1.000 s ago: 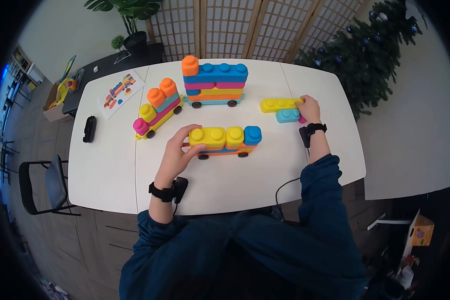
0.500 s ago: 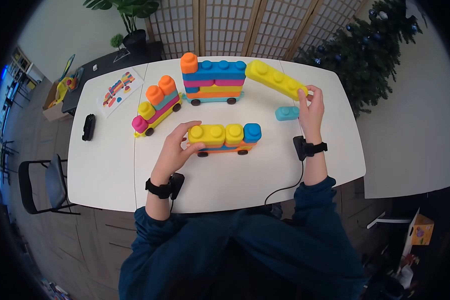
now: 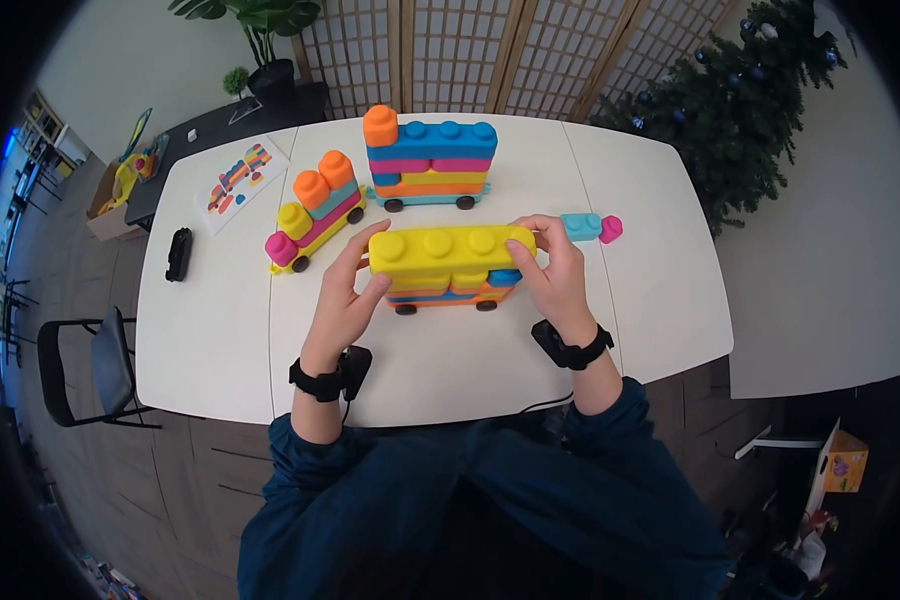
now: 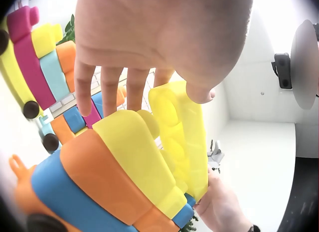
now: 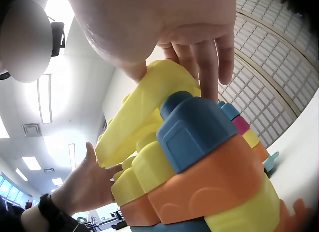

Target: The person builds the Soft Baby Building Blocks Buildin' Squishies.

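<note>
My right hand (image 3: 560, 278) pinches the right end of a long yellow building block (image 3: 440, 252), thumb in front and fingers behind. The block hovers tilted over a wheeled toy car (image 3: 440, 297) of stacked blocks; a gap shows above the studs of its shorter yellow block (image 4: 142, 162). A blue block (image 5: 194, 129) tops the car's right end. At the car's left end is my left hand (image 3: 345, 305), its fingers straight and spread, with the thumb close by the long block's end.
Behind stands a taller wheeled block stack (image 3: 430, 165), with a smaller block car (image 3: 315, 215) left of it. A light-blue block (image 3: 580, 227) and a pink block (image 3: 611, 229) lie to the right. A picture sheet (image 3: 242, 182) and a black object (image 3: 178, 255) lie at the left.
My right hand has lifted the long yellow block from the table's right side and carried it left over the car. My left hand has loosened from the car's yellow block.
</note>
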`<move>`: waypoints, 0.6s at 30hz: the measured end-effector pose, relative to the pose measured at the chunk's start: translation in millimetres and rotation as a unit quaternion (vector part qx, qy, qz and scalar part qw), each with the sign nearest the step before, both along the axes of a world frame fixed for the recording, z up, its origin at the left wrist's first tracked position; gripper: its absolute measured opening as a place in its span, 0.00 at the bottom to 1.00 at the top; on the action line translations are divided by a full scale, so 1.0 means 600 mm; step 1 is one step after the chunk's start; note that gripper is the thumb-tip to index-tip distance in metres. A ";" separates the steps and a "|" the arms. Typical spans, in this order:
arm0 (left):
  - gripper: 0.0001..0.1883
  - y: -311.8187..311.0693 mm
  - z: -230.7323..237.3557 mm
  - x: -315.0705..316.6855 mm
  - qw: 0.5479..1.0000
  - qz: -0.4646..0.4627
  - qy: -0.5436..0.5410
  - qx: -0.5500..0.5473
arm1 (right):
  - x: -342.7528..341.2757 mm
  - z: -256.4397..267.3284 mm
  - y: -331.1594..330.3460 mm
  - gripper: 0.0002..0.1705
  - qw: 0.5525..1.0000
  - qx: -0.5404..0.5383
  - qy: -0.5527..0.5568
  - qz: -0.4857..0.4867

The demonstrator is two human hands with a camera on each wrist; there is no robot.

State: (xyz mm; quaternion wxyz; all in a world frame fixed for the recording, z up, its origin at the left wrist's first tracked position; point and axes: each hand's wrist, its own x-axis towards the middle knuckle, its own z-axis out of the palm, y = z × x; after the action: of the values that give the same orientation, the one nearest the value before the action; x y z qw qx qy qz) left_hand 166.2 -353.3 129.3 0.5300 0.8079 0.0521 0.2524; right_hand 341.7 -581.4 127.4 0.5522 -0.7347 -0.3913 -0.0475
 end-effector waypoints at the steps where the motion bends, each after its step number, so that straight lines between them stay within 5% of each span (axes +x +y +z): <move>1: 0.31 0.000 -0.002 0.000 1.000 -0.002 0.000 0.002 | 0.001 -0.001 0.000 0.16 1.000 -0.003 -0.009 -0.002; 18: 0.26 -0.006 -0.014 0.001 1.000 0.006 0.018 0.007 | -0.015 -0.004 -0.011 0.17 0.999 0.012 0.037 0.019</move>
State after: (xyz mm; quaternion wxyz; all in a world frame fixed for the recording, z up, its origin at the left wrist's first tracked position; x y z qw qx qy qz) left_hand 166.5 -356.8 120.9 0.5218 0.8156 0.0648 0.2415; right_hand 332.9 -587.8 125.0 0.5754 -0.7220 -0.3840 -0.0146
